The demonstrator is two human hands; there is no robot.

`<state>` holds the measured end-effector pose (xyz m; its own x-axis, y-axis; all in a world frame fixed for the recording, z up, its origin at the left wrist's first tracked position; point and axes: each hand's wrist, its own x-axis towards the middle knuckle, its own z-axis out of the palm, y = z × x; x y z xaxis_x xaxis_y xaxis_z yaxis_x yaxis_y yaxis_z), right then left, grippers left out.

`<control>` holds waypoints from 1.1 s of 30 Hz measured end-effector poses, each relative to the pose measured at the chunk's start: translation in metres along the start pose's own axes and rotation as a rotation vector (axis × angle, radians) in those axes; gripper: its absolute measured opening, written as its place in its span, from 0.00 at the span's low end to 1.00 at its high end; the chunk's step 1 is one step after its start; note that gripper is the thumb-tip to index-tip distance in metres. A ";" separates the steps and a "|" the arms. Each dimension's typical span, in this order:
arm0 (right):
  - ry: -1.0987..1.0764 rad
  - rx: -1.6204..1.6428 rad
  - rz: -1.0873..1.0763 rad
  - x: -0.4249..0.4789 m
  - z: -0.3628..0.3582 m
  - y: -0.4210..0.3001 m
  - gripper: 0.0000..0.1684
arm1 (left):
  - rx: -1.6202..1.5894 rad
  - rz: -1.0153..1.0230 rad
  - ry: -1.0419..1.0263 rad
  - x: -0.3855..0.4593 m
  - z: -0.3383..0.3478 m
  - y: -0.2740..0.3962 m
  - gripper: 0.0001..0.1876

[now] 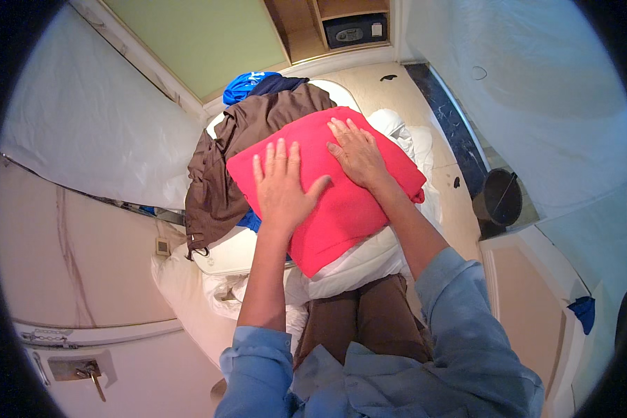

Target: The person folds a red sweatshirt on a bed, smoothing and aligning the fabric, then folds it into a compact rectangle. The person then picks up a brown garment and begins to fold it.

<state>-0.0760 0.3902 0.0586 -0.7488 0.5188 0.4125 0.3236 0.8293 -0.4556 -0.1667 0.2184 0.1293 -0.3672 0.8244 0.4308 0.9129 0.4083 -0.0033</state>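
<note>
A folded red cloth [334, 219] lies in front of me, on top of a pile of other textiles. My left hand [283, 190] rests flat on its left part, fingers spread and thumb out. Flat on the upper right part of the cloth is my right hand [358, 154], its fingers slightly apart. Neither hand grips anything. To the left, a crumpled brown garment [219, 177] with a dark cord covers part of a white board-like surface [230, 253]. White bedding [345, 274] shows beneath the red cloth.
Bright blue fabric [243, 89] and dark navy fabric [279, 83] lie at the far end. A black bucket [499, 201] stands right, beside a dark stone threshold [444, 115]. A safe [355, 32] sits in the wooden cabinet [298, 31]. A door with a lever handle [91, 372] is lower left.
</note>
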 end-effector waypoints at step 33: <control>0.231 -0.078 0.241 -0.102 -0.030 0.020 0.26 | -1.674 -1.001 0.153 -0.134 0.036 0.033 0.42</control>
<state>0.0242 0.3600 0.0308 -0.4973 0.7279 0.4721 0.5257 0.6857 -0.5035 -0.0935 0.1357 0.0389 -0.8432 0.4972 -0.2047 -0.3249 -0.1679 0.9307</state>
